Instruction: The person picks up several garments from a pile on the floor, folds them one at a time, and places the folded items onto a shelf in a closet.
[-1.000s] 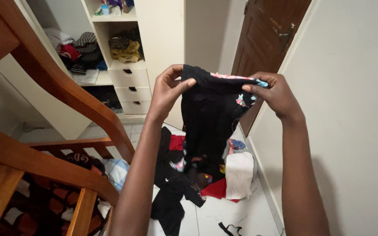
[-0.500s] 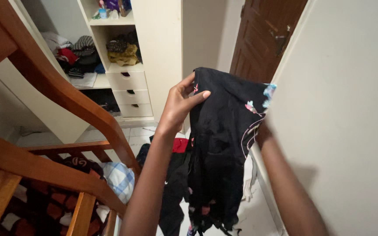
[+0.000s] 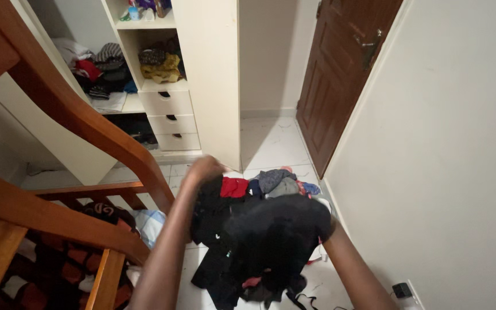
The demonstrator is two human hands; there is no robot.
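Two bare hands show: the left hand (image 3: 203, 171) is raised in plain view, while the right hand (image 3: 327, 223) sits mostly hidden behind one black garment (image 3: 271, 241). One heap of clothes (image 3: 271, 185) lies on the white floor; its pieces overlap too much to count. Three white drawers (image 3: 172, 121) stack in the single cream shelf unit (image 3: 213, 74), with two open compartments above them holding folded clothes. One brown door (image 3: 340, 80) stands shut. One wooden railing (image 3: 58, 143) crosses the left side, and one small dark plug (image 3: 400, 290) sits low on the wall.
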